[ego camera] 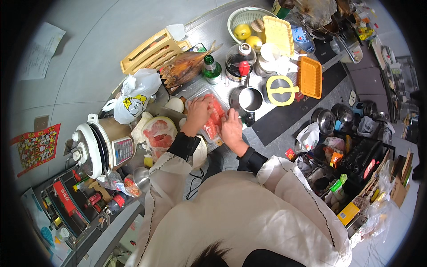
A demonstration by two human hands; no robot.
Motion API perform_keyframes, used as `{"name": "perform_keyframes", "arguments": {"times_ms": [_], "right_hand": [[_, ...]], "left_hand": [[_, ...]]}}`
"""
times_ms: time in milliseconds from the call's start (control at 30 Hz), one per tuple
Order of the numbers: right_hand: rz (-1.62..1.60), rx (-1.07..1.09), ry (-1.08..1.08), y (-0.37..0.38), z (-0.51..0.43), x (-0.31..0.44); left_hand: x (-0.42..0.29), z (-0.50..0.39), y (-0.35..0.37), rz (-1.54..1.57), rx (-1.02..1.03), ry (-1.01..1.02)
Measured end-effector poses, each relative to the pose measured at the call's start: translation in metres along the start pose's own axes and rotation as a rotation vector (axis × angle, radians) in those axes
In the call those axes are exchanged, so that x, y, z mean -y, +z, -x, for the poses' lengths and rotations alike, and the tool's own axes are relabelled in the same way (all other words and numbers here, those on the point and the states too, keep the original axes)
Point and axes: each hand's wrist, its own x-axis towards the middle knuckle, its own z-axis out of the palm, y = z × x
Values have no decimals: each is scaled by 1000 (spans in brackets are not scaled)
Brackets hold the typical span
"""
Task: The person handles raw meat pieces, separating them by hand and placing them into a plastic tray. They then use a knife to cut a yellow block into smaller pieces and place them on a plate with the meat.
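Observation:
Both hands are at a clear plastic tray filled with peeled red pomelo flesh. My left hand reaches over its left side, fingers bent onto the flesh. My right hand rests at the tray's right edge, fingertips on the flesh; whether either hand grips a piece is hidden. To the left lies a cut pomelo with red flesh and thick white rind. A steel pot stands just right of the tray, and a green glass bottle is beyond it.
A dried fish and a tied white plastic bag lie at the back left. An electric pressure cooker is at the left. A yellow-lidded container, an orange tray and a colander with yellow fruit are at the right and back.

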Motion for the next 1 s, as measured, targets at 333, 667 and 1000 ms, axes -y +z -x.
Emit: {"name": "perform_keyframes", "arguments": {"times_ms": [333,667,1000], "right_hand": [[-68,-9,18,-22,2,2],[-249,-9,29,-23,9,-15],[-42,107,-87,-21,23,-7]], "left_hand": [[14,-4,0,88,168,-31],[5,-5,15,75,166,19],[-9,6,18,-21,43,69]]}}
